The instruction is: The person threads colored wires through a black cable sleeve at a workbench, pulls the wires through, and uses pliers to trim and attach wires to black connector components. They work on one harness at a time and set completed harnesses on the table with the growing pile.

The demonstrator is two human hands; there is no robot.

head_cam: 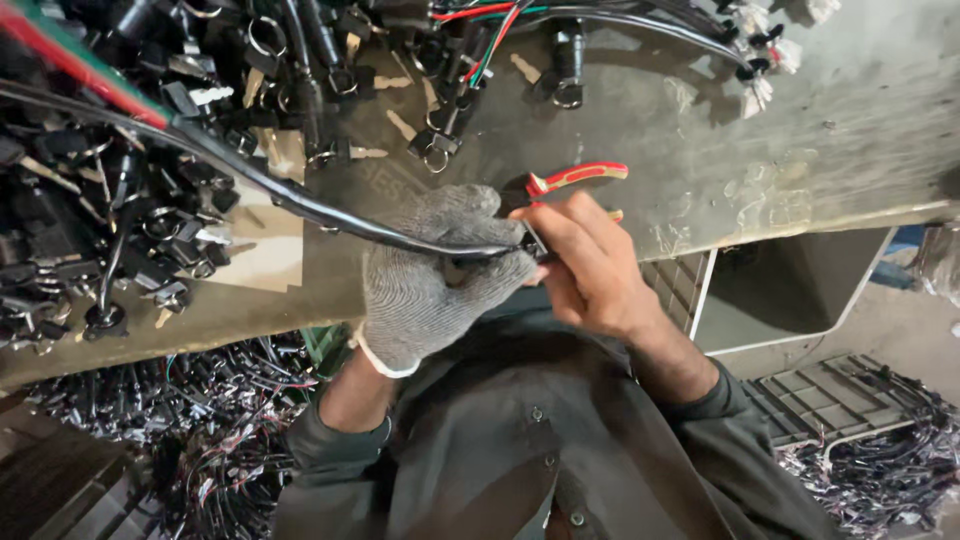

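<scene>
Black sheathed cable [300, 205], one length, is running from the upper left of the workbench [820, 130] across to my hands at its near edge, where its end is lying pinched in my grip. My left hand [435, 275], in a grey knitted glove, is closing around the cable end, fingers curled tight over it. My right hand [590, 265], bare, is meeting it from the other side, fingers folded around a pair of pliers with red and yellow handles [580, 177]; the handles are sticking out above my knuckles, and the jaws are hiding behind my fingers at the cable tip, so I cannot tell how they are standing. A heap of black key switches with metal keys and rings [150, 150] is covering the left part of the bench, just beside the cable. White plastic connectors on thin wires [765, 60] are lying at the upper right. Tangled wire harnesses [200, 420] are piling up on the floor below, left of my dark shirt [520, 430], with more at the lower right.
</scene>
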